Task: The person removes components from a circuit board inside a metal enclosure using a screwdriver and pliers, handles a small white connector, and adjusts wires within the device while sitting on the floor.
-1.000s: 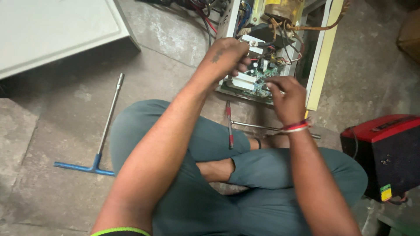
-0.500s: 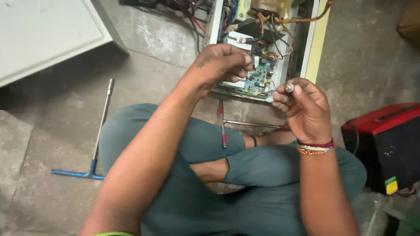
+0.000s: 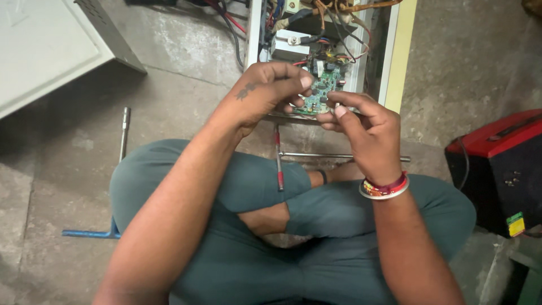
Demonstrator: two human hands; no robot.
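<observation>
Two bare hands meet above a green circuit board (image 3: 320,90) that sits inside an opened metal appliance chassis (image 3: 389,62) on the concrete floor (image 3: 175,96). Left hand (image 3: 265,93): fingers curled inward, tips pinched together just beside the board's near edge; whether a small part lies between them cannot be told. Right hand (image 3: 361,127): thumb and forefinger pressed together at the board's near right corner, the other fingers folded; any item held is too small to see. A red-and-silver bangle (image 3: 385,189) circles the right wrist. Tangled coloured wires (image 3: 333,14) run above the board within the chassis. Seated person, legs crossed, in teal trousers (image 3: 333,220). A red-handled screwdriver (image 3: 278,158) lies between knee and chassis, touching a thin metal rod (image 3: 316,155) that runs crosswise. Left of the legs, a blue-handled T-wrench (image 3: 116,186) rests on the floor. A grey panel (image 3: 45,51) occupies the upper left; a red-and-black case (image 3: 502,169) stands at right.
</observation>
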